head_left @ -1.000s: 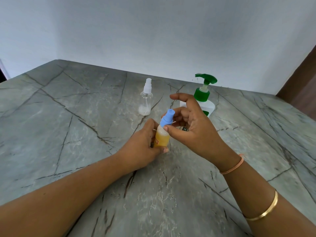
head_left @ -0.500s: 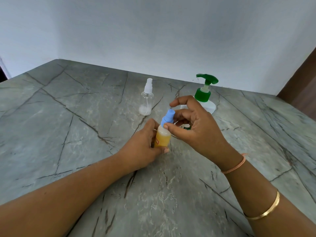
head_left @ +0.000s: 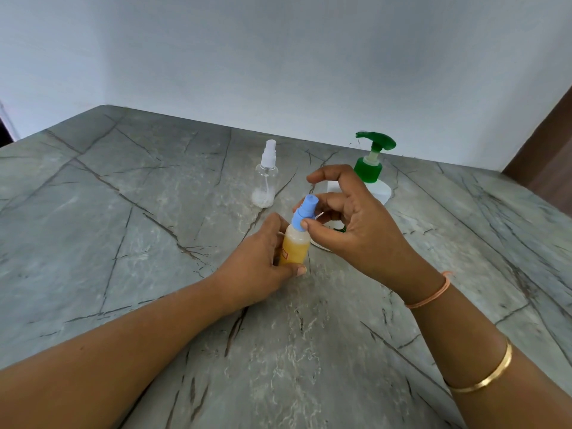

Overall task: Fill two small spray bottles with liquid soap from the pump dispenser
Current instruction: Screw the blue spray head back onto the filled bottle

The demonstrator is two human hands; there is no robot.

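While being capped, small amber-filled spray bottle point(head_left: 295, 247): gripped by left hand point(head_left: 257, 264), blue cap point(head_left: 305, 212) pinched by right hand point(head_left: 359, 236).
Second, clear plastic spray bottle point(head_left: 266, 178), left of green-pump white dispenser point(head_left: 368, 170): judged barely filled.

2 spray bottles point(head_left: 295, 246) point(head_left: 266, 181), 1 pump dispenser point(head_left: 368, 170).

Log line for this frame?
left hand: grips amber spray bottle | right hand: pinches blue spray cap | clear spray bottle: upright, untouched | pump dispenser: behind right hand
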